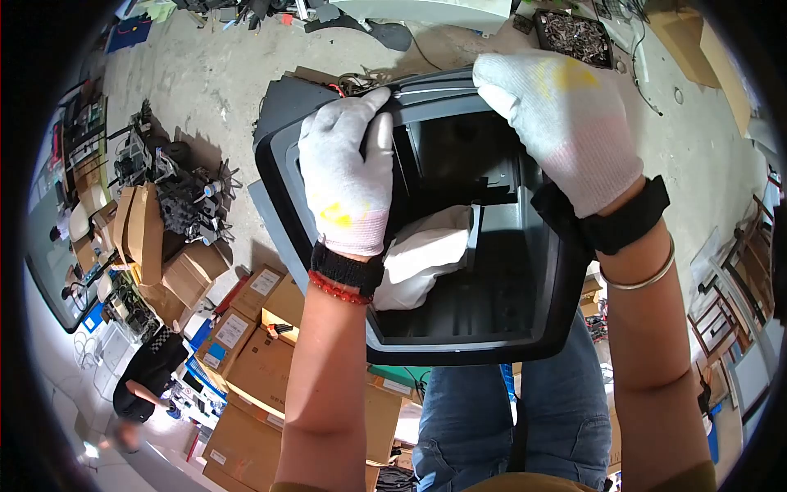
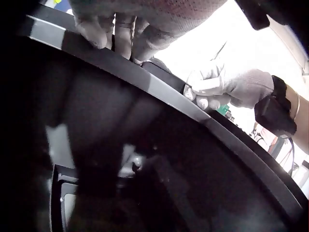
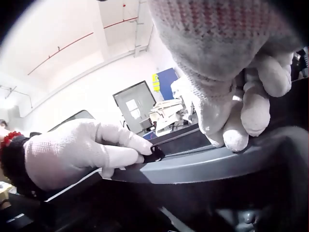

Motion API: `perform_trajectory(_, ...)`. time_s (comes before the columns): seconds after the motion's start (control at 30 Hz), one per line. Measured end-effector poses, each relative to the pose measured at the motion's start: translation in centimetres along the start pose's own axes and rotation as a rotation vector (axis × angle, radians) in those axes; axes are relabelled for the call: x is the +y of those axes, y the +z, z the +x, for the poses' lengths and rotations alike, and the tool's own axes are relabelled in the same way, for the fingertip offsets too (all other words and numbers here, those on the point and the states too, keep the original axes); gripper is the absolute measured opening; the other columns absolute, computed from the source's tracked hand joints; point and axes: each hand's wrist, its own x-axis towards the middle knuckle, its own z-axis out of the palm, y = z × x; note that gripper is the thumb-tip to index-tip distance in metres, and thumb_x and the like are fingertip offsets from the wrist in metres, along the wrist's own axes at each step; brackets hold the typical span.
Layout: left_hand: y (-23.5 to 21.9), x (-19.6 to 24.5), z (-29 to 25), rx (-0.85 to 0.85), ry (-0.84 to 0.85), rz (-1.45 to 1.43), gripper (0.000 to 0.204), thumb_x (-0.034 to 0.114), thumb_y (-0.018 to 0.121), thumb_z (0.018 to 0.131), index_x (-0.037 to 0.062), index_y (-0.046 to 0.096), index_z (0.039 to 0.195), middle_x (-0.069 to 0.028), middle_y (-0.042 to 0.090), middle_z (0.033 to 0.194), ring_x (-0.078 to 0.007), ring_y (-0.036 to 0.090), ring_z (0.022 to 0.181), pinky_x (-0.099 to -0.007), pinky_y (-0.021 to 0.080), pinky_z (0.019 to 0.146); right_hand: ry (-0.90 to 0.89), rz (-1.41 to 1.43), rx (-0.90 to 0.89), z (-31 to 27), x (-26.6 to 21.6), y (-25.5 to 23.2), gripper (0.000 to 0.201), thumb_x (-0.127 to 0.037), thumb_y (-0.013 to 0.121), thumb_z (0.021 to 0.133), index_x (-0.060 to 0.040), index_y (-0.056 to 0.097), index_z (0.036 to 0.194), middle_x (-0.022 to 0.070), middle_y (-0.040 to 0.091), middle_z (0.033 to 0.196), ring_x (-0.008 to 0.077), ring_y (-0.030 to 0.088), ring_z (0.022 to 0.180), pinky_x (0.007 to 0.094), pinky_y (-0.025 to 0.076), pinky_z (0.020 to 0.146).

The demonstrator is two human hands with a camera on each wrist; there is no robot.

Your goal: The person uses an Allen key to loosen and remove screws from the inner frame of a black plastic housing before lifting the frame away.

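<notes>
Black housing (image 1: 475,356) mid-scene, before person's legs (image 1: 471,414). Left hand (image 1: 346,172) grips its far rim, left of middle; right hand (image 1: 566,127) curled over same rim, farther right. Right wrist view alone shows small black piece (image 3: 155,154) at left fingertips. Head view alone shows crumpled white wrapping (image 1: 430,254) inside housing; far right, tray (image 1: 609,49) of small metal bits (image 1: 572,34).

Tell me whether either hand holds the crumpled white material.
No, the left hand and right hand grip the black housing by its rim, while the white material lies inside.
</notes>
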Motion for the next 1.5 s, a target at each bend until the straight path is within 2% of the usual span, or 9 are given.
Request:
perform_trajectory(0.23,0.7,0.5,1.6,0.03,0.027,0.116,0.011,0.011,0.076,0.081,0.0068,0.074,0.091,-0.0128,0.069,0.084,-0.0321,0.066,0.079,-0.0383,0.052,0.075,0.095,-0.009,-0.05,-0.2,-0.3,0.4,0.02,-0.02,0.068,0.088,-0.0135,0.074,0.107,0.0083,0.073,0.092,0.0273,0.07,0.082,0.0366,0.057,0.072)
perform_trajectory(0.3,1.0,0.5,1.5,0.091,0.08,0.131,0.01,0.008,0.076,0.081,0.007,0.074,0.09,-0.0114,0.069,0.085,-0.0289,0.066,0.078,-0.0359,0.053,0.072,0.162,-0.008,-0.072,-0.1,-0.7,0.2,0.023,-0.021,0.064,0.091,-0.0063,0.071,0.108,0.0131,0.071,0.101,0.0305,0.069,0.091,0.0347,0.055,0.079)
perform_trajectory(0.43,0.3,1.4,1.5,0.249,0.055,-0.025,0.012,0.002,0.076,0.08,0.007,0.072,0.091,-0.0073,0.067,0.087,-0.0212,0.064,0.074,-0.0288,0.052,0.068,0.084,-0.026,-0.08,0.0,-0.6,-0.6,0.023,-0.023,0.062,0.094,-0.0078,0.07,0.11,0.0134,0.071,0.099,0.0297,0.069,0.088,0.0333,0.054,0.076)
perform_trajectory(0.5,-0.6,1.1,1.6,0.218,0.1,0.045,0.017,0.001,0.075,0.08,0.0072,0.072,0.095,-0.0079,0.068,0.089,-0.0218,0.065,0.077,-0.0299,0.052,0.071,0.318,0.139,-0.254,-0.3,-2.0,-1.4,0.02,-0.021,0.06,0.095,-0.0062,0.069,0.104,0.016,0.068,0.093,0.0296,0.068,0.082,0.033,0.052,0.072)
perform_trajectory(0.57,-1.3,0.1,1.4,0.161,0.127,0.011,0.022,0.001,0.074,0.081,0.0083,0.073,0.102,-0.0088,0.069,0.093,-0.0226,0.067,0.082,-0.0314,0.052,0.074,0.266,0.255,-0.23,-1.6,-3.8,-1.0,0.017,-0.02,0.063,0.092,-0.0032,0.061,0.088,0.0172,0.057,0.073,0.0312,0.062,0.069,0.0356,0.048,0.063)
perform_trajectory(0.63,-1.7,-0.6,1.1,-0.005,0.106,0.072,0.027,0.002,0.073,0.082,0.0091,0.073,0.109,-0.0097,0.069,0.095,-0.0239,0.067,0.084,-0.0325,0.052,0.076,0.431,0.312,-0.15,-3.1,-6.9,0.0,0.017,-0.021,0.067,0.088,-0.0099,0.07,0.1,0.01,0.07,0.086,0.0277,0.067,0.078,0.0355,0.054,0.069)
perform_trajectory(0.73,-2.3,-0.6,0.6,-0.034,0.059,0.089,0.034,0.004,0.072,0.084,0.0097,0.071,0.118,-0.0097,0.069,0.097,-0.0224,0.066,0.081,-0.0317,0.052,0.073,0.574,0.185,-0.313,-3.0,-9.4,1.2,0.019,-0.026,0.059,0.096,-0.007,0.061,0.099,0.0128,0.065,0.081,0.0306,0.067,0.08,0.0379,0.054,0.069)
perform_trajectory(0.83,-2.1,-0.7,0.0,-0.022,-0.001,0.081,0.036,0.004,0.071,0.085,0.0107,0.07,0.121,-0.0084,0.069,0.096,-0.0189,0.065,0.077,-0.0298,0.052,0.069,0.734,0.272,-0.269,-3.4,-10.0,2.8,0.023,-0.028,0.053,0.1,-0.0064,0.061,0.099,0.014,0.065,0.082,0.0319,0.067,0.082,0.0393,0.054,0.071)
perform_trajectory(1.5,-1.8,-0.6,-0.9,-0.062,-0.044,0.033,0.034,0.002,0.071,0.085,0.0086,0.071,0.118,-0.0097,0.068,0.099,-0.0192,0.063,0.078,-0.0297,0.052,0.071,0.801,0.331,-0.293,-3.0,-10.6,3.0,0.018,-0.022,0.052,0.099,-0.0055,0.058,0.096,0.0146,0.064,0.078,0.034,0.066,0.079,0.0411,0.054,0.069)
